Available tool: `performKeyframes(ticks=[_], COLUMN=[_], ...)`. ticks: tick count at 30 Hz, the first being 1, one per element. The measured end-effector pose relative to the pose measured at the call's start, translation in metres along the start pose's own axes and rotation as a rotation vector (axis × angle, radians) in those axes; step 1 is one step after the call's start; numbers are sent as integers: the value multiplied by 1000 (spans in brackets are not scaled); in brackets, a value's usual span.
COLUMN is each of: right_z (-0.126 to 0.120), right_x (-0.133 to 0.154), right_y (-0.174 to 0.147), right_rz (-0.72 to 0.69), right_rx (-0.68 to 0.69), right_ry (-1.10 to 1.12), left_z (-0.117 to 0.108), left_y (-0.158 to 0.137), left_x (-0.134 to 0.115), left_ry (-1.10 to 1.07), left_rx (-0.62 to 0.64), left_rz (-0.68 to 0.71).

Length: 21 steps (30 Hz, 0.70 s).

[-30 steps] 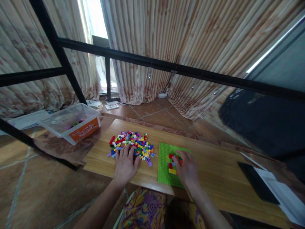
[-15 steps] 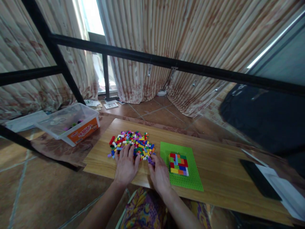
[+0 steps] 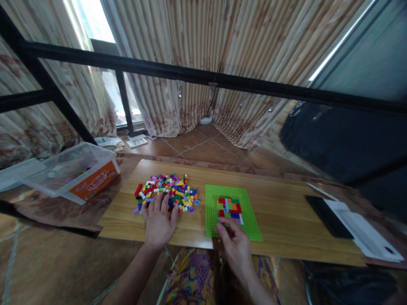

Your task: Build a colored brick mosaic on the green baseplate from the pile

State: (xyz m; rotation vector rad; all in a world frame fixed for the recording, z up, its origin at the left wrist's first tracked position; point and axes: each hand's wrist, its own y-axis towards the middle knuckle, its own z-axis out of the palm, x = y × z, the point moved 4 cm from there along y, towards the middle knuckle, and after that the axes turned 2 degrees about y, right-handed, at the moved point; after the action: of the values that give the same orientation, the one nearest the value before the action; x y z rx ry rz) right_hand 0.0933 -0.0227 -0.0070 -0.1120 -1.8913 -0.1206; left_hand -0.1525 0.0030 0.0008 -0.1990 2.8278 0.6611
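Note:
A loose pile of small coloured building bricks (image 3: 171,186) lies on the left part of the wooden table (image 3: 280,212). My left hand (image 3: 159,222) rests on the near edge of the pile, palm down, its fingers spread and open. To the right lies a green studded baseplate (image 3: 251,226) carrying a flat block of joined bricks (image 3: 233,206) in red, blue, orange and other colours. My right hand (image 3: 235,241) is over the near part of the plate, thumb and fingertips pinched together. A bit of a purplish building brick shows at these fingertips, mostly hidden. The hand covers the block's near-left corner.
A clear plastic box (image 3: 79,169) with an orange label stands left of the table. At the table's right end lie a black flat object (image 3: 329,216) and a white one (image 3: 359,228). A black metal rail (image 3: 190,75) crosses in front of curtains (image 3: 178,34).
My right hand has moved right, from the edge of the pile to the green baseplate, still pinched. My left hand stays at the pile. The whole view has shifted a little.

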Motion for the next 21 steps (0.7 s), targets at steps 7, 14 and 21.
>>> performKeyframes(ticks=[7, 14, 21], right_z=[-48, -58, -68], right_x=[-20, -1, -6], right_y=[8, 25, 33], right_rz=[31, -33, 96], right_rx=[-124, -184, -235], right_ry=[-15, -241, -397], left_z=[-1, -1, -1], left_y=[1, 2, 3], left_x=[-1, -1, -1], left_ry=[17, 9, 9], left_rx=[-17, -20, -23], left_rz=[17, 14, 8])
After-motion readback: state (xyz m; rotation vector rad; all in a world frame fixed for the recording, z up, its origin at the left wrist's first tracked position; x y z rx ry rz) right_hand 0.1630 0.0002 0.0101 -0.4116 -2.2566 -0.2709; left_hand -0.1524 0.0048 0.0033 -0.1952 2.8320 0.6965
